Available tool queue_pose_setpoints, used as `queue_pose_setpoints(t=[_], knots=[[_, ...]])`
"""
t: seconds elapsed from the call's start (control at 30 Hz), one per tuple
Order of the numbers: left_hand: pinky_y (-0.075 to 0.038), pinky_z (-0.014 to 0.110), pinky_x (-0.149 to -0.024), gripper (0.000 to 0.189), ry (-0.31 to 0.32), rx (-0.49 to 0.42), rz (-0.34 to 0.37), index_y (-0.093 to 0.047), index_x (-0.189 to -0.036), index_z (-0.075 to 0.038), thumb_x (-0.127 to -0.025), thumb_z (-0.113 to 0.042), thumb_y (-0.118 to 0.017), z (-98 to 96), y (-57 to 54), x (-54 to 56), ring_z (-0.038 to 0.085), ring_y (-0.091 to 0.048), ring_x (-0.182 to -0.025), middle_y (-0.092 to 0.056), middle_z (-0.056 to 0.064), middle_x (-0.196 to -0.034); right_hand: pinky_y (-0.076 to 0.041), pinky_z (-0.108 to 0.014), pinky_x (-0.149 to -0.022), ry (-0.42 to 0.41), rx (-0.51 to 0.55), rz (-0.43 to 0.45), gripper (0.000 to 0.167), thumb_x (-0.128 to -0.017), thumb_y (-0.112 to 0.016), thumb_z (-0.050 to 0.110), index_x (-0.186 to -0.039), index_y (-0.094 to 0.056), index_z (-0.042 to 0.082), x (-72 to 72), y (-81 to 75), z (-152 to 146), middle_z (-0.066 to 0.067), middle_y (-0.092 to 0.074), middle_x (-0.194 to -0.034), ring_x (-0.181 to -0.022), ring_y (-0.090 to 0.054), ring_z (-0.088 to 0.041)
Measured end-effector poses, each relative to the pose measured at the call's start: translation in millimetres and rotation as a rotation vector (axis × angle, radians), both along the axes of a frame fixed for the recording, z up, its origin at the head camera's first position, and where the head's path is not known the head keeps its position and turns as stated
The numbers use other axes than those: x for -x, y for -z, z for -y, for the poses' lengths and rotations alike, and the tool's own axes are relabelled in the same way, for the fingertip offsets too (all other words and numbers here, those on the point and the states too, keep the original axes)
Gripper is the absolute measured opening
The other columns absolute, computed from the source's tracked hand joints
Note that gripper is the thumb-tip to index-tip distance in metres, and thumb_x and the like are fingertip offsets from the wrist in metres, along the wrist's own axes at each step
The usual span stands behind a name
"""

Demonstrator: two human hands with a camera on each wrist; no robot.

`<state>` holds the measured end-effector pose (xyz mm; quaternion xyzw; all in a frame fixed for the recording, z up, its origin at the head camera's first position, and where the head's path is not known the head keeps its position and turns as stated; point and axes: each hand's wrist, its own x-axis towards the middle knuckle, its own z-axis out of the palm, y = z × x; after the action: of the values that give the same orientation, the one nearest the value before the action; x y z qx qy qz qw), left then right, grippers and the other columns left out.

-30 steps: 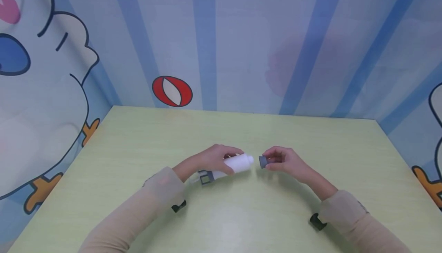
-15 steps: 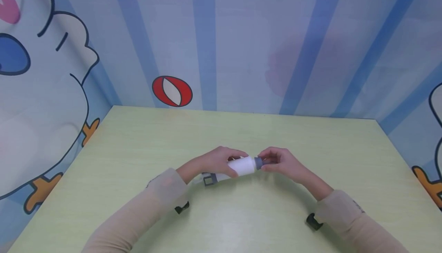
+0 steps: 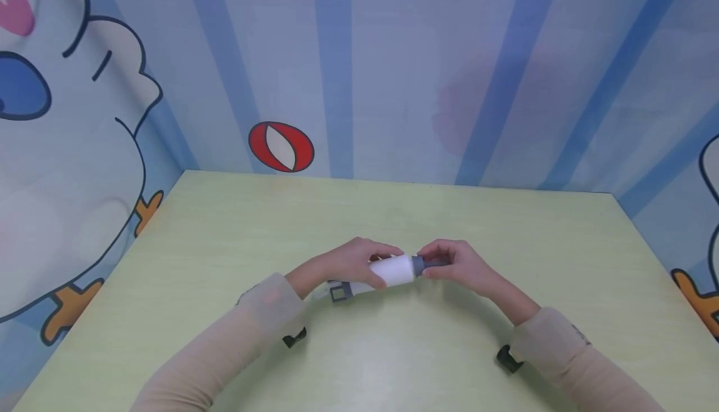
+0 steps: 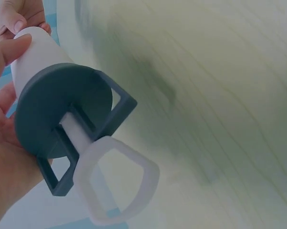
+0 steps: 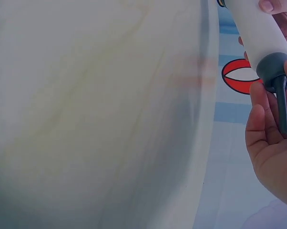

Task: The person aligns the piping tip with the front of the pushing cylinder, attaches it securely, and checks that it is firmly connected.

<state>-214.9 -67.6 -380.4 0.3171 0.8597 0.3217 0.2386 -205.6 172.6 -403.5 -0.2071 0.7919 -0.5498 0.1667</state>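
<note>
A toy syringe with a white barrel (image 3: pixel 394 269) is held slantwise over the table by both hands. My left hand (image 3: pixel 351 261) grips the barrel, thumb on the near side. Behind that hand sit the syringe's dark grey flange (image 4: pixel 57 109), with two square finger loops, and a white ring handle (image 4: pixel 152 180). At the barrel's other end my right hand (image 3: pixel 463 266) pinches the dark grey nozzle cap (image 5: pixel 272 67) between thumb and fingers. The cap's narrow tip (image 5: pixel 281 109) points back toward the right palm, and its wide end meets the barrel.
A pale yellow-green table (image 3: pixel 359 356) lies under both hands. Behind it stands a blue striped backdrop (image 3: pixel 387 75) with a printed red and white ball (image 3: pixel 281 147). Dark wrist-worn pieces (image 3: pixel 509 359) hang below the cuffs.
The nozzle cap, apart from the barrel a second ago, now sits against its white tip. My right hand has moved slightly left, my left hand slightly right.
</note>
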Motion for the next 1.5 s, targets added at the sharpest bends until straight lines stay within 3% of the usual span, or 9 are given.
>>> queue_pose_setpoints(t=[0.27, 0.4, 0.67, 0.83, 1.0, 1.17, 1.33, 1.5], knots=[[-0.044, 0.026, -0.075, 0.057, 0.020, 0.004, -0.036, -0.047, -0.129, -0.022, -0.075, -0.019, -0.068, -0.4, -0.7, 0.2, 0.014, -0.052, -0.091, -0.057, -0.003, -0.114, -0.050, -0.027, -0.071, -0.012, -0.020, -0.002, 0.034, -0.079, -0.065, 0.016, -0.106, -0.058, -0.003, -1.7, -3.7, -0.7, -0.020, -0.059, -0.105, -0.086, -0.059, -0.011], [-0.043, 0.024, -0.073, 0.057, 0.034, 0.037, -0.089, -0.047, -0.129, -0.022, -0.076, -0.019, -0.067, -2.3, -2.7, -0.9, 0.013, -0.052, -0.089, -0.058, -0.003, -0.115, -0.051, -0.032, -0.074, -0.032, -0.009, 0.010, 0.034, -0.082, -0.061, 0.017, -0.108, -0.057, -0.005, -1.4, -3.1, -1.4, -0.021, -0.059, -0.105, -0.085, -0.060, -0.010], [-0.043, 0.023, -0.072, 0.057, 0.038, 0.072, -0.149, -0.048, -0.128, -0.021, -0.075, -0.019, -0.068, -5.7, -6.3, -5.1, 0.012, -0.051, -0.088, -0.058, -0.003, -0.115, -0.050, -0.032, -0.075, -0.044, -0.011, 0.010, 0.032, -0.088, -0.053, 0.017, -0.110, -0.054, -0.007, -0.9, -0.1, -3.2, -0.019, -0.062, -0.095, -0.073, -0.062, -0.016], [-0.043, 0.023, -0.072, 0.057, 0.030, 0.089, -0.161, -0.047, -0.129, -0.022, -0.076, -0.020, -0.067, -6.0, -6.3, -5.7, 0.012, -0.051, -0.088, -0.057, -0.003, -0.116, -0.050, -0.034, -0.071, -0.054, 0.000, 0.001, 0.037, -0.083, -0.060, 0.016, -0.114, -0.050, -0.004, -2.2, -1.0, -3.5, -0.013, -0.064, -0.090, -0.076, -0.062, -0.014], [-0.044, 0.023, -0.073, 0.058, 0.020, 0.086, -0.167, -0.046, -0.129, -0.022, -0.075, -0.019, -0.068, -5.3, -7.2, -5.2, 0.012, -0.052, -0.088, -0.058, -0.003, -0.116, -0.051, -0.030, -0.065, -0.089, 0.006, -0.037, 0.038, -0.078, -0.065, 0.011, -0.112, -0.050, 0.000, -1.6, -1.8, -3.7, -0.016, -0.062, -0.092, -0.076, -0.060, -0.010], [-0.043, 0.024, -0.073, 0.059, 0.032, 0.083, -0.184, -0.046, -0.130, -0.021, -0.075, -0.018, -0.067, -4.8, -8.7, -6.1, 0.012, -0.052, -0.089, -0.057, -0.002, -0.118, -0.051, -0.027, -0.067, -0.041, -0.036, -0.057, 0.034, -0.076, -0.067, 0.014, -0.106, -0.057, 0.000, -1.2, -3.9, -2.6, -0.017, -0.060, -0.098, -0.081, -0.058, -0.012], [-0.043, 0.024, -0.073, 0.059, 0.044, 0.082, -0.204, -0.045, -0.130, -0.019, -0.075, -0.017, -0.067, -4.6, -10.5, -7.3, 0.013, -0.052, -0.089, -0.057, 0.001, -0.117, -0.050, -0.027, -0.070, 0.002, -0.044, -0.019, 0.037, -0.077, -0.067, 0.018, -0.106, -0.058, -0.003, -1.3, -5.7, -1.7, -0.018, -0.060, -0.103, -0.086, -0.059, -0.017], [-0.043, 0.025, -0.075, 0.059, 0.043, 0.098, -0.214, -0.045, -0.131, -0.020, -0.076, -0.018, -0.067, -5.6, -11.1, -8.6, 0.013, -0.052, -0.090, -0.057, 0.000, -0.117, -0.050, -0.033, -0.070, 0.004, -0.036, -0.012, 0.039, -0.080, -0.064, 0.019, -0.110, -0.054, -0.003, -2.1, -5.8, -1.6, -0.013, -0.061, -0.093, -0.080, -0.059, -0.016]])
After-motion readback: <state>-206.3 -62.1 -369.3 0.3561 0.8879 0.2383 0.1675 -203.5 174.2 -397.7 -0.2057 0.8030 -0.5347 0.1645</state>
